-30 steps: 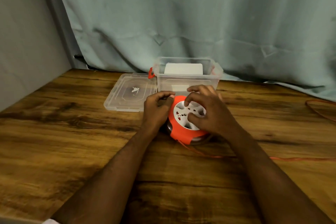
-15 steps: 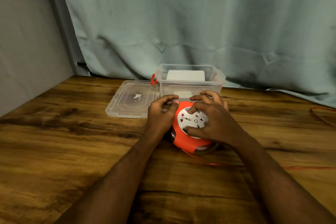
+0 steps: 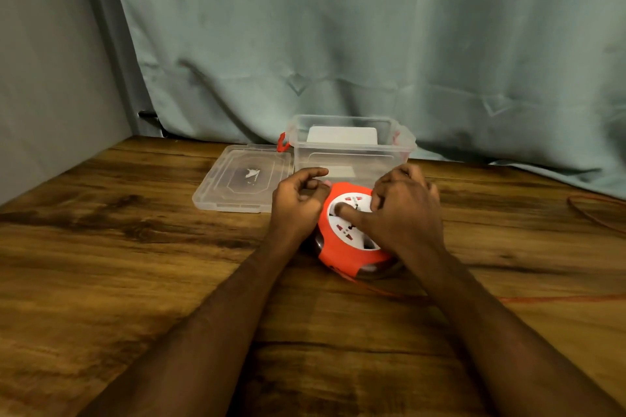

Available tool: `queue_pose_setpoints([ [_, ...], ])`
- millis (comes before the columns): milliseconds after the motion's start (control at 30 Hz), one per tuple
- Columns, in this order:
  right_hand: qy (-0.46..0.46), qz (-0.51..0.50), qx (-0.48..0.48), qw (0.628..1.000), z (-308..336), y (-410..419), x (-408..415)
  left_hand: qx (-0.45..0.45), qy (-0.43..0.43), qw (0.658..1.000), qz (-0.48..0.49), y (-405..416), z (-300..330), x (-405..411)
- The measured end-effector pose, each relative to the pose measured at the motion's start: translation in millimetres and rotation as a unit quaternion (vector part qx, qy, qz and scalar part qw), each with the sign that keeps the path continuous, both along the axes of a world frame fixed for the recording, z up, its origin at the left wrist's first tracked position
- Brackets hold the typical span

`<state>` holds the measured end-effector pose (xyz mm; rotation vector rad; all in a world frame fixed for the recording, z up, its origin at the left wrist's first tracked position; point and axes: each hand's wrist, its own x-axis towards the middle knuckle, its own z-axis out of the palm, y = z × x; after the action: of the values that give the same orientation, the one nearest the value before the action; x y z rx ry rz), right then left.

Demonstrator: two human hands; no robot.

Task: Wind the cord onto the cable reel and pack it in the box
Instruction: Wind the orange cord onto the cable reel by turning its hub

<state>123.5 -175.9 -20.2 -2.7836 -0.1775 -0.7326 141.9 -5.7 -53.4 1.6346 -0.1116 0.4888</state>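
Reel: an orange reel (image 3: 342, 256) with a white socket face lay flat on the table (image 3: 135, 264), just in front of the box and near the table's middle.
Left hand: the left hand (image 3: 298, 201) sat against the reel's left edge, fingers curled in and fingertips at the orange rim; how firmly it pressed could not be told.
Right hand: the right hand (image 3: 404, 213) lay over the right half of the white face, with one finger reaching left across the face and the others bent over the far rim. It covered the reel rather than clamping it; a closed grip could not be made out.
Cord: a thin orange cord (image 3: 548, 298) left the reel's near edge, ran right across the table, and showed again as a curve near the right border. Much of it lay loose on the table.
Box: a clear plastic box (image 3: 352, 159) with red latches stood open behind the reel, with something white and flat inside.
Lid: the clear lid (image 3: 244, 179) lay flat just left of the box.
Backdrop: a pale green curtain (image 3: 372, 44) hung behind the table.
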Motion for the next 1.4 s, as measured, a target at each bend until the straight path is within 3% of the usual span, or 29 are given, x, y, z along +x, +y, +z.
queue_pose_setpoints([
  [167,-0.027,-0.012,0.01,1.0,1,-6,2,0.0,0.002,1.0,-0.004,-1,0,1],
  [267,-0.035,0.125,0.001,0.991,10,-14,-2,0.011,-0.002,1.0,-0.003,0,0,2],
  [333,0.033,0.238,-0.013,0.971,11,-22,-2,0.018,-0.003,1.0,0.0,1,-1,3],
  [400,0.091,0.285,-0.023,0.954,8,-26,-1,0.027,-0.004,1.0,0.002,2,-1,4],
  [667,0.083,0.241,-0.034,0.966,6,-27,1,0.028,-0.006,1.0,-0.003,2,-1,4],
  [1233,0.013,0.034,-0.009,0.999,1,-5,0,0.025,-0.005,1.0,-0.012,0,-2,5],
  [1400,0.014,0.086,-0.007,0.996,6,-13,-2,0.03,-0.004,0.999,-0.012,1,-2,4],
])
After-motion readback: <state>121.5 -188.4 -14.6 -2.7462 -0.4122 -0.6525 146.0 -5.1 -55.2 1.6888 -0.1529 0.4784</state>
